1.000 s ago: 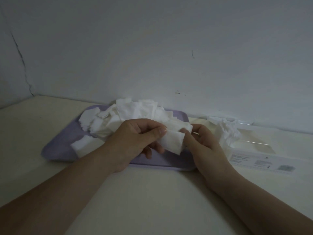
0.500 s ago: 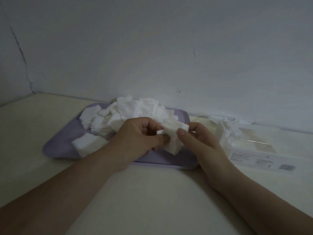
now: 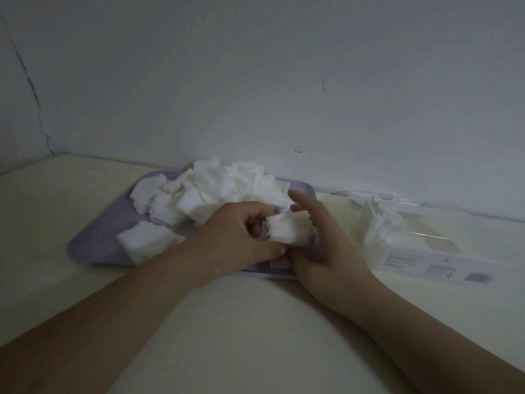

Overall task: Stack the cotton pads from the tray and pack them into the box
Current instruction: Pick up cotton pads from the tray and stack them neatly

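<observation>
Nearest me, both forearms run in over the cream table [image 3: 255, 336] and meet at the near edge of the lilac tray [image 3: 85, 245]. My left hand [image 3: 241, 237] has its fingers curled and its thumb tucked under, pinching the left side of a small stack of cotton pads [image 3: 288, 230]. My right hand [image 3: 326, 245] is mostly spread: its flat fingers back the stack's right side, the index finger stands up clear, and the thumb meets the left thumb underneath. So the stack sits between the two hands, just above the tray's near rim.

Beyond the hands, at about 11 o'clock, the loose pile of cotton pads [image 3: 221, 189] heaps across the middle and far side of the tray. One single pad [image 3: 147, 241] lies apart at 9 o'clock.

What matters for the packing move is the clear plastic box [image 3: 426, 257]. It lies off the tray at roughly 3 o'clock from the stack, with its long axis running about 10 to 4. A few ruffled pads [image 3: 380, 220] sit at its near-left end. My right hand is plainly the nearer one to it. I judge the stack too thin to carry over yet, so more pads from the pile come first. The grey wall [image 3: 284, 81] closes off the back.
</observation>
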Available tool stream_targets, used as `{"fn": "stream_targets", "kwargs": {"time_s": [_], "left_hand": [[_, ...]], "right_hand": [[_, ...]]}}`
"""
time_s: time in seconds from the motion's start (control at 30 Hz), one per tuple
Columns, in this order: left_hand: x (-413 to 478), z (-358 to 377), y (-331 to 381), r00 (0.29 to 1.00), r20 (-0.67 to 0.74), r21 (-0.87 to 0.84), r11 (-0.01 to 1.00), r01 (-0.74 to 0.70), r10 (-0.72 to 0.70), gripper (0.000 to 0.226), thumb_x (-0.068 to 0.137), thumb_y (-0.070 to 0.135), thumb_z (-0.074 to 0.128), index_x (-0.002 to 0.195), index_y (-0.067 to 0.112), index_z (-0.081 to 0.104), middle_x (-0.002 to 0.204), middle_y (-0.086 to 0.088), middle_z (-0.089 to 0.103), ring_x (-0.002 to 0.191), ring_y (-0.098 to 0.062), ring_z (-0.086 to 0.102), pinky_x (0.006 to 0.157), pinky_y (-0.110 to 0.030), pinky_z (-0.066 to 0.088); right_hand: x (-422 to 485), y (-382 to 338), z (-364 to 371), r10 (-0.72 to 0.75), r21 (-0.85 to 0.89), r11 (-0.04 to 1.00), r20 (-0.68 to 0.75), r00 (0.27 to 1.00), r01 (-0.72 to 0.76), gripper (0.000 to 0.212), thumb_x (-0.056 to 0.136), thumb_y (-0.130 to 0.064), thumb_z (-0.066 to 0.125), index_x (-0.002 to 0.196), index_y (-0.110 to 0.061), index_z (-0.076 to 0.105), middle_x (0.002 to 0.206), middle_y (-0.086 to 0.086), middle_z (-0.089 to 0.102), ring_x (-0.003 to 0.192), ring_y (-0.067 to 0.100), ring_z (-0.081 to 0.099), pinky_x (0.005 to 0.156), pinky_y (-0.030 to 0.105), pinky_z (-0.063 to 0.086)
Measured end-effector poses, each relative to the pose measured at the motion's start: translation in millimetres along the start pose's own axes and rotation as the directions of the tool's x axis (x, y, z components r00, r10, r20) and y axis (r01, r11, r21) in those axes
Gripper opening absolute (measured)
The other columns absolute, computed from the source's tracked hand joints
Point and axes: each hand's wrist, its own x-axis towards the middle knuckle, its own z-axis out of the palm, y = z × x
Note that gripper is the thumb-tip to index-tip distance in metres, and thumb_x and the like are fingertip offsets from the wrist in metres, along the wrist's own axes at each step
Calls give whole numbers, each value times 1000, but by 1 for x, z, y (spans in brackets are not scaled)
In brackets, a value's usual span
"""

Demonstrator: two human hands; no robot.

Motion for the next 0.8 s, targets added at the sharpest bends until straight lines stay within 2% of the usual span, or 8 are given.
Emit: {"fn": "stream_targets", "kwargs": {"time_s": [0.07,0.13,0.23,0.37,0.53,0.63,0.73,0.8], "left_hand": [[1,-1,-1,999,27,-25,999,44,-44,42,74,13,89,109,29,74,76,-4,65,67,-14,57,66,-30,55],[1,-2,-1,997,71,-46,998,47,-44,40,75,12,87,109,28,73,87,-12,73,75,-22,67,75,-41,61],[1,2,-3,998,68,107,994,-8,1,27,75,12,81,96,24,69,76,3,71,65,-8,64,64,-35,57],[-1,7,-8,998,-9,210,976,-53,56,22,77,18,76,96,24,67,77,4,70,65,-9,64,66,-39,58],[-15,12,3,951,-282,72,991,-111,127,31,90,9,70,117,26,66,85,8,68,67,-12,62,66,-24,54],[-18,3,8,940,-297,269,959,-85,166,19,91,19,66,109,24,70,88,12,69,77,-11,67,76,-33,59],[-30,-25,21,927,-306,622,783,22,217,15,87,29,63,97,20,71,100,0,66,94,-23,66,81,-40,55],[-43,-47,29,932,-344,819,522,239,112,24,89,39,61,101,22,71,114,-5,62,108,-30,60,88,-40,51]], "right_hand": [[-2,0,4,-69,-154,985,82,994,81,81,74,-10,51,148,-40,37,140,-10,50,130,13,51,109,46,43],[-2,-1,3,-34,-247,967,136,990,67,82,73,-13,47,151,-35,37,141,-7,46,131,16,46,110,52,40],[-3,-6,2,3,-289,956,173,985,48,77,72,-19,46,149,-31,42,138,-6,47,129,15,43,109,47,38],[0,-2,2,-17,-245,969,117,993,45,62,75,-18,53,135,-31,53,130,-8,53,121,16,53,103,45,44],[2,6,2,36,-206,978,2,999,-35,47,90,-18,70,135,-28,58,121,-9,59,108,9,56,84,5,35],[-1,3,0,40,-232,972,-37,999,-47,50,89,-25,74,137,-25,59,124,-3,66,109,17,60,91,23,41],[-5,-3,1,33,-245,969,-41,999,-42,51,87,-26,76,135,-25,61,125,-1,68,111,22,63,91,24,41],[-6,-5,3,37,-247,968,-25,999,-42,51,87,-26,77,135,-25,61,126,-2,68,111,20,63,87,16,35]]}}
